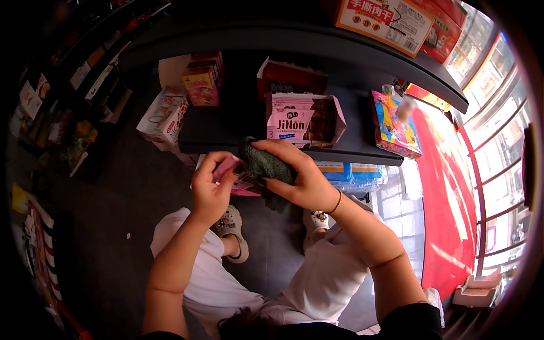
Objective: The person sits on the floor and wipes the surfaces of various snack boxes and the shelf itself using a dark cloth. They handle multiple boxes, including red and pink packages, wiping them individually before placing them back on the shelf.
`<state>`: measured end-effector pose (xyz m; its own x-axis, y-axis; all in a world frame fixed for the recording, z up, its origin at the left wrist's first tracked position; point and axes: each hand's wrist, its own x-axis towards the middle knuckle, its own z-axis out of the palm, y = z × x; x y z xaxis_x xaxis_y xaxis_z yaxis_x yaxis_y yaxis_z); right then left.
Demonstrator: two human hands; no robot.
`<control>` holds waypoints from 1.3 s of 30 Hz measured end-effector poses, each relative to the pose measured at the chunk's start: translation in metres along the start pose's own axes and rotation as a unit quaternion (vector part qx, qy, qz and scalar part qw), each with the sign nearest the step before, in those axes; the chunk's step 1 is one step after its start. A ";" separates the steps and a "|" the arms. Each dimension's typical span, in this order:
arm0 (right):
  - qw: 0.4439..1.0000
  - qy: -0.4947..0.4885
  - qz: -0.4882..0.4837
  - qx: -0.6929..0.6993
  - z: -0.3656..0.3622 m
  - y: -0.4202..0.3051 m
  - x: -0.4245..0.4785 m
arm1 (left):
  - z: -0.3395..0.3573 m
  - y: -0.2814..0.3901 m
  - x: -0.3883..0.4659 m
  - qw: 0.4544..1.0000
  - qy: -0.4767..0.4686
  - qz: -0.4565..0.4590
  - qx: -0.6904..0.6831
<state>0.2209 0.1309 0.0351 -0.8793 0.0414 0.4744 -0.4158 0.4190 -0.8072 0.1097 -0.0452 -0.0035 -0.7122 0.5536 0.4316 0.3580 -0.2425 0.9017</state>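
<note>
Between the thumb and fingers of my left hand (210,189) is a small pink packet (226,167). My right hand (306,176) grips a bunched dark green cloth (270,165), which is right beside the packet; whether the two touch is unclear. Just beyond my hands, an open display box (339,120) of pink and brown packets (289,124) stands on a dark shelf (238,127). Below the shelf edge, another pink package (245,190) shows, partly covered by my hands and the cloth.
White cartons (163,114) and a yellow-pink box (202,87) stand at the shelf's left. A colourful box (393,127) sits at its right end. An upper shelf (297,40) overhangs, bearing large cartons (382,23). Blue packages (350,172) lie below. Glass panes (501,170) run along the right.
</note>
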 end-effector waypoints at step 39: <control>0.920 0.015 0.166 -0.354 -0.053 0.083 -0.042 | 0.105 -0.058 0.119 0.740 -0.013 0.138 0.659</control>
<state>0.2360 0.2117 -0.0330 -0.9190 0.2945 0.2620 0.1396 0.8647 -0.4824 0.0674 0.1182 -0.0067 -0.4967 0.6473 0.5782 0.7775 0.6279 -0.0351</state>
